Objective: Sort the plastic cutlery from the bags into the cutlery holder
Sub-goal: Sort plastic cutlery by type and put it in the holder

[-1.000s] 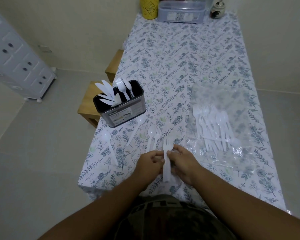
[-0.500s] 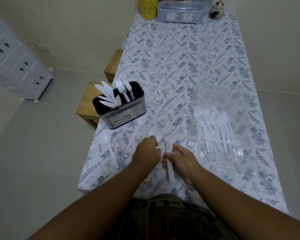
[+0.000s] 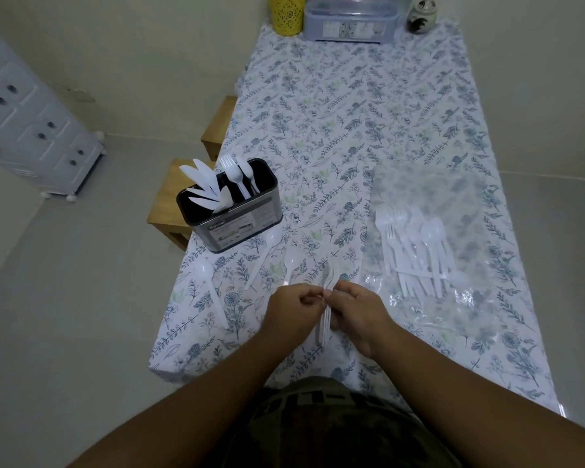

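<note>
A long table (image 3: pixel 352 130) with a flowery cloth fills the view. At 3 o'clock lies a clear bag (image 3: pixel 453 298) with forks and spoons inside. At 10 o'clock stands the holder (image 3: pixel 237 228) — knives lean in its left part, forks and a spoon stand in its right part. Three spoons (image 3: pixel 206 275) lie loose on the cloth near the holder. At 6 o'clock the left hand (image 3: pixel 293 310) and right hand (image 3: pixel 355 310) meet — both pinch a small bunch of forks (image 3: pixel 325 312) with curled fingers, the prongs pointing to 12 o'clock.
</note>
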Demonstrator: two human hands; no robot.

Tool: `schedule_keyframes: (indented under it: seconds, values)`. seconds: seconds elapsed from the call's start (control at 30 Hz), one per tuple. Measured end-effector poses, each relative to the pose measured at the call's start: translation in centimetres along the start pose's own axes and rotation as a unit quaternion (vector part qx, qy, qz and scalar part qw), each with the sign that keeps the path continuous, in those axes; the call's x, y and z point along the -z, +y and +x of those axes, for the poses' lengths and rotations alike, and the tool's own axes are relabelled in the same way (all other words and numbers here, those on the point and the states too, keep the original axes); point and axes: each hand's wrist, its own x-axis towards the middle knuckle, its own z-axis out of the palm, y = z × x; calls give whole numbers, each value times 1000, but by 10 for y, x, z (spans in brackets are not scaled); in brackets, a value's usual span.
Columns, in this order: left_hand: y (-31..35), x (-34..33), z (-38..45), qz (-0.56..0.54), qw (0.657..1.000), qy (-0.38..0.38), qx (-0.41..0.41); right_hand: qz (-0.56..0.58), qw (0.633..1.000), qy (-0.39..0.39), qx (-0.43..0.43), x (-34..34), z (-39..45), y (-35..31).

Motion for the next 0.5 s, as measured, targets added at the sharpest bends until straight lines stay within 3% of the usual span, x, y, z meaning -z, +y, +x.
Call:
schedule_keyframes:
  seconds: [0.13,0.3,0.5]
  values:
    - [-1,8,-4,3,1000,-12,-21,-10,1000,-25,1,-1,-3,-3]
    - [-7,16,-13,4,1000,21,16,-105,993,-29,38,-10,-5,-5]
    - [26,51,-13,1,994,106,-36,-225,959,-27,172,-50,-10,-47]
